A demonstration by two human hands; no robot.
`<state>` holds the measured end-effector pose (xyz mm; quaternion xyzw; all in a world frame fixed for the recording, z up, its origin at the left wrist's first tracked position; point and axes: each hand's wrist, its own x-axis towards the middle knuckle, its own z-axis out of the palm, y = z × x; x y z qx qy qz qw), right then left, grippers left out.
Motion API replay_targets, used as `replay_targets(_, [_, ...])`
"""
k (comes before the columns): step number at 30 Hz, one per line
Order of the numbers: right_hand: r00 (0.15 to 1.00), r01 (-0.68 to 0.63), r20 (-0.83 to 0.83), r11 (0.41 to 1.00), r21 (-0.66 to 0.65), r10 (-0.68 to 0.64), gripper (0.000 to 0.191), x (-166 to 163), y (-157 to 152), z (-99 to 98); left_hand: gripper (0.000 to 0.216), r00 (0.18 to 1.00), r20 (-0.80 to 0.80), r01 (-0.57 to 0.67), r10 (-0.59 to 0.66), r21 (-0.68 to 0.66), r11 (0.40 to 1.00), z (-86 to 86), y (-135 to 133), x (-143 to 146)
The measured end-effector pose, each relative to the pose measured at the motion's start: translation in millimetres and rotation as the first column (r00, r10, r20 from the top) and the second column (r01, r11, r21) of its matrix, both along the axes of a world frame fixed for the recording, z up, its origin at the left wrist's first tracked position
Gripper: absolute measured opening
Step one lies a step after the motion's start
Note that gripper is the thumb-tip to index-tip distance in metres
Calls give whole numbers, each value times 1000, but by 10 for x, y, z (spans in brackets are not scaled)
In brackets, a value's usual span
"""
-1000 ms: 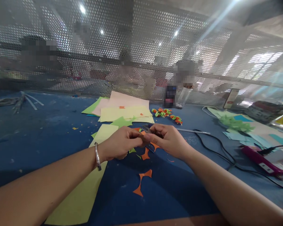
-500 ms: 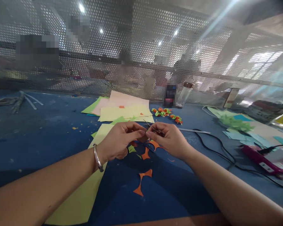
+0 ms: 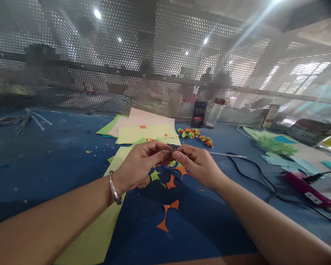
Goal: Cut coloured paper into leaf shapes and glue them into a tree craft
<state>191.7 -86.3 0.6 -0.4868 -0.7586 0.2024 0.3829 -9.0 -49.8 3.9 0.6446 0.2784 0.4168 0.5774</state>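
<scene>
Close together over the middle of the table, my two hands have their fingers pinched. My left hand [image 3: 140, 162], with a silver bangle at the wrist, grips a small brownish piece [image 3: 170, 149], perhaps shaded paper. My right hand [image 3: 201, 165] is closed on a thin, pointed metal tool [image 3: 169, 144]; its kind is hard to make out, and the fingers hide most of it. Beneath the hands lie cut orange scraps [image 3: 171, 182] and green scraps [image 3: 155, 174]. Nearer to me rests another orange scrap [image 3: 165, 217]. A long yellow-green sheet [image 3: 91, 235] lies under my left forearm.
Stacked paper sheets [image 3: 151, 117] lie ahead, beside orange-and-green curled paper strings [image 3: 191, 132]. A clear bottle [image 3: 216, 112] stands near the perforated screen [image 3: 113, 77]. On the right are a black cable [image 3: 260, 173], a magenta power strip [image 3: 300, 187] and green paper pieces [image 3: 277, 145].
The pointed tool has dropped slightly and shows less between my fingers. More of the brownish piece shows at my left fingertips. Both hands stay nearly in place.
</scene>
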Motion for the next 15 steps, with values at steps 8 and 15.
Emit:
replay_targets(8, [998, 35, 53, 998, 49, -37, 43, -7, -22, 16, 14, 999, -36, 23, -27, -117, 993, 72, -82, 25])
replay_targets(15, [999, 22, 35, 997, 74, -25, 42, -7, -34, 30, 15, 999, 4, 40, -40, -88, 995, 40, -61, 28])
